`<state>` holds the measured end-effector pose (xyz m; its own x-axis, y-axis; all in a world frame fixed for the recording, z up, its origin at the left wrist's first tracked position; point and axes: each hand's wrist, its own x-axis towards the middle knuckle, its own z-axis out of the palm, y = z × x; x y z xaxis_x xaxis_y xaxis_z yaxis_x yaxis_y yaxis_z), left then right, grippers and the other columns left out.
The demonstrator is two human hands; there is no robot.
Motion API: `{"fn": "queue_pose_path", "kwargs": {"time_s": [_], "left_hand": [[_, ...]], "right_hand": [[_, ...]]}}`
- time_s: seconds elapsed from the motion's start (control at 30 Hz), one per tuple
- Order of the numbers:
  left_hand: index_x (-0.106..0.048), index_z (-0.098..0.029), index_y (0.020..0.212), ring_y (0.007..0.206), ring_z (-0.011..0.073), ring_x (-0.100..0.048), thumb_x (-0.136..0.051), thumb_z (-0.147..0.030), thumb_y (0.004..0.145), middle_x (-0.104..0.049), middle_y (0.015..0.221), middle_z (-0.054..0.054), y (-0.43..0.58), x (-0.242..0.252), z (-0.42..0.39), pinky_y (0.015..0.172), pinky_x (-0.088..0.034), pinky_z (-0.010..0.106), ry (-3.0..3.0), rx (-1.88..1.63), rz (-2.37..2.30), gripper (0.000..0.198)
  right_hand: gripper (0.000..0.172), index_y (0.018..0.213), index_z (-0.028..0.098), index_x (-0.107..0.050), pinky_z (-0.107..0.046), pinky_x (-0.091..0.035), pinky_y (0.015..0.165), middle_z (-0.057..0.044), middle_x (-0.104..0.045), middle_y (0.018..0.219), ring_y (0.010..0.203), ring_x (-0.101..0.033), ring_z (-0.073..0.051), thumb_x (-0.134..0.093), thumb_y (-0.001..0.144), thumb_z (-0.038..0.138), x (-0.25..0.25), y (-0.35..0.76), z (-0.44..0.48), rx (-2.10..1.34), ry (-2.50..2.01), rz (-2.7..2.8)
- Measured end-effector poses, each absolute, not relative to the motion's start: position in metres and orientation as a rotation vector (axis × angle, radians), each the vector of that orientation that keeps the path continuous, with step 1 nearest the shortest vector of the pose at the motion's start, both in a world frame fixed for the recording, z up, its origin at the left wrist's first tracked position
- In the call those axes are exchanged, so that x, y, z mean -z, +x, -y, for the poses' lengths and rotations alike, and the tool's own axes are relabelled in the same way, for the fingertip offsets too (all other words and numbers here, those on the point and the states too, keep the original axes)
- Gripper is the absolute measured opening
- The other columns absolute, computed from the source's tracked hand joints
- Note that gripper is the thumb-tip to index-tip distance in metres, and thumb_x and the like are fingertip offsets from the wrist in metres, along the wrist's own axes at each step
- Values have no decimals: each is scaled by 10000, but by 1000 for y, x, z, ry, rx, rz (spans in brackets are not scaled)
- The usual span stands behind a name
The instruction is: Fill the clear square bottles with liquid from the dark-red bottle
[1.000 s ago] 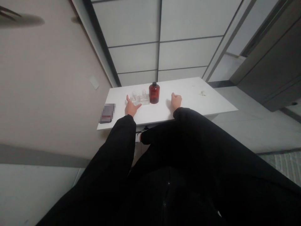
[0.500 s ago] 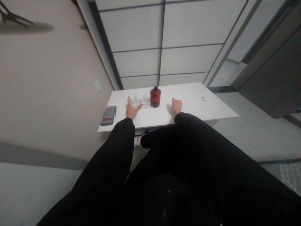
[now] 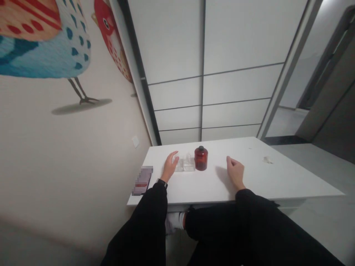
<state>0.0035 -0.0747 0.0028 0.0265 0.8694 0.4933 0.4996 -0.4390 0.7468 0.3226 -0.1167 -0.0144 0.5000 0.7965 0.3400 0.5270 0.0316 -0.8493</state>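
Listing: clear containers (image 3: 189, 166), on the counter (image 3: 194, 190) beside my left hand (image 3: 169, 168), fingers parted; amber bottle (image 3: 201, 160), just right of these, liable to topple if I shove them sideways; my right hand (image 3: 235, 173), fingers curled in (contents, if any, hidden).

Lighting dim, greyish and diffuse; source out of view. Your right hand (image 3: 235, 173) throws a soft shadow leftward on the white tabletop (image 3: 205, 188), suggesting light from your right. Brightest patch: upper right corner. Your black sleeves (image 3: 144, 232) sink into near-featureless dark. Clear containers (image 3: 189, 167) wash out against white. Mosaic blocks mask a flat item (image 3: 142, 181). Wide-angle stretch pulls the painted bird (image 3: 66, 48); lower left blurs.
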Motion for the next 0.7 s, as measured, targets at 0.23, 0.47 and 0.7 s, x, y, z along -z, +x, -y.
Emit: {"fn": "queue_pose_path", "kwargs": {"time_s": [0.23,0.47,0.7], "left_hand": [[-720,-223,1130,1252,283,-678,-577,-474,1039,-762,1250,112,-1,6,68,1149,-477,480,1879,-1340,-1273,303],[-633,-271,1075,1112,289,-711,-697,-466,921,-766,1173,87,6,19,63,1038,-520,454,1746,-1365,-1281,256],[-686,-285,1146,1428,315,-555,-797,-445,833,-634,1459,101,8,22,72,1227,-404,459,1750,-1343,-1225,369]], "right_hand": [[550,563,287,-314,-364,-342,545,14,-369,502,480,-391,-186,-386,1004,608,-3,277,132,-96,-1363,1482],[231,832,283,-610,-467,-521,827,-119,-684,888,887,-645,-307,-481,999,380,-48,243,112,59,-1108,1693],[195,1095,240,-701,-465,-463,973,-120,-741,1089,1069,-647,-310,-517,1035,261,-95,203,92,162,-967,2131]]}}
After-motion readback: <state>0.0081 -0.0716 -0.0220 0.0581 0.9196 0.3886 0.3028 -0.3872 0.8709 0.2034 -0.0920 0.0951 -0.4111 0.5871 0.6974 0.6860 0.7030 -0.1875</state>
